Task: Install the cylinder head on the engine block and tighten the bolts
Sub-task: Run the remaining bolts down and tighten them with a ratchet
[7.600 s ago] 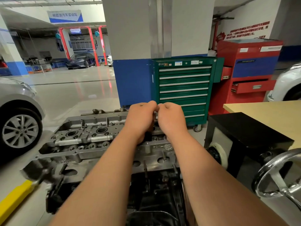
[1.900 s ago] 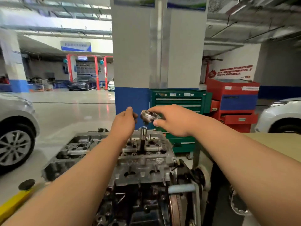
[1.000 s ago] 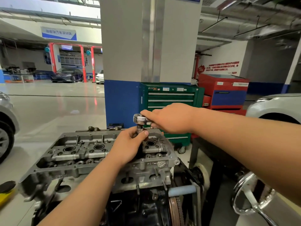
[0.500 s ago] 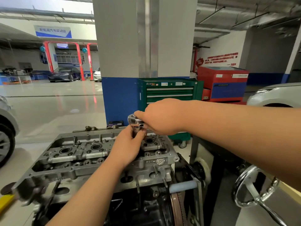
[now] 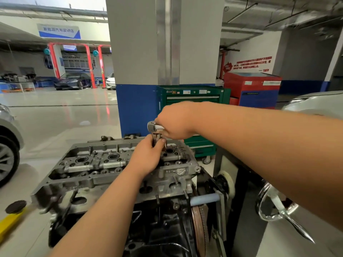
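A grey aluminium cylinder head (image 5: 96, 167) lies on top of the dark engine block (image 5: 159, 227), which is mounted on a stand. My right hand (image 5: 176, 121) grips the handle of a chrome ratchet (image 5: 153, 126) just above the head's right end. Under the ratchet head, my left hand (image 5: 148, 154) holds the upright socket extension (image 5: 156, 139), fingers curled round it. The bolt below it is hidden by my left hand.
A chrome handwheel (image 5: 272, 206) of the stand sticks out at the right. Behind the engine stand a blue-and-grey pillar (image 5: 137, 108), a green tool cabinet (image 5: 194, 97) and a red one (image 5: 252, 88). Cars are parked at both edges. A yellow lift arm (image 5: 9, 221) lies low left.
My right hand brought the ratchet down onto the extension that my left hand holds; in the last half second both hands stay almost in place on the tool.
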A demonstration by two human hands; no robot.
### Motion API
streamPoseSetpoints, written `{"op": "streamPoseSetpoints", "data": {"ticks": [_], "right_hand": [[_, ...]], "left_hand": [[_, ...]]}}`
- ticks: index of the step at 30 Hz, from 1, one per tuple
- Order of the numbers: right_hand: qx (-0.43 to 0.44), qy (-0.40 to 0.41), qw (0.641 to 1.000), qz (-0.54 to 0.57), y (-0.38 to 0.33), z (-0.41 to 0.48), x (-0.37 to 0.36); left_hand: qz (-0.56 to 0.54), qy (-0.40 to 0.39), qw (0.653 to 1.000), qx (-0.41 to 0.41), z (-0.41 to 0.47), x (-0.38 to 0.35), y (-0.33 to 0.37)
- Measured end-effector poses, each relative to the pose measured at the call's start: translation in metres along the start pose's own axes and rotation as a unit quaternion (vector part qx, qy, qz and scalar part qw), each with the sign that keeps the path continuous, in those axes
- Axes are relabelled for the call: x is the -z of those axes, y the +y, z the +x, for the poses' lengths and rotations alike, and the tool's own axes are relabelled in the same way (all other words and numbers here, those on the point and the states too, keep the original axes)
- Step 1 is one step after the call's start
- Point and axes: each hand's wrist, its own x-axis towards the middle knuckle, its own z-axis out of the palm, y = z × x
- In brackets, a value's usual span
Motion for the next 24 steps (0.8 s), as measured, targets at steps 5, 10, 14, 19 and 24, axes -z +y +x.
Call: {"op": "streamPoseSetpoints", "data": {"ticks": [5,10,14,19,24], "right_hand": [[-0.041,0.047,0.975,0.213,0.014,-0.011,-0.031],[-0.047,0.078,0.945,0.313,0.022,-0.004,-0.039],[-0.016,0.049,0.968,0.247,0.017,0.003,-0.027],[-0.011,0.007,0.982,0.187,0.01,0.007,-0.011],[-0.034,0.015,0.974,0.222,0.002,-0.002,-0.024]], "left_hand": [[0.025,-0.003,0.999,-0.024,0.007,-0.007,-0.005],[0.023,0.003,0.999,-0.035,0.009,-0.007,-0.009],[-0.005,-0.006,1.0,-0.02,0.008,-0.004,-0.01],[0.0,-0.001,1.0,-0.018,0.007,-0.002,-0.009],[0.016,-0.007,1.0,-0.009,0.009,-0.003,-0.006]]}}
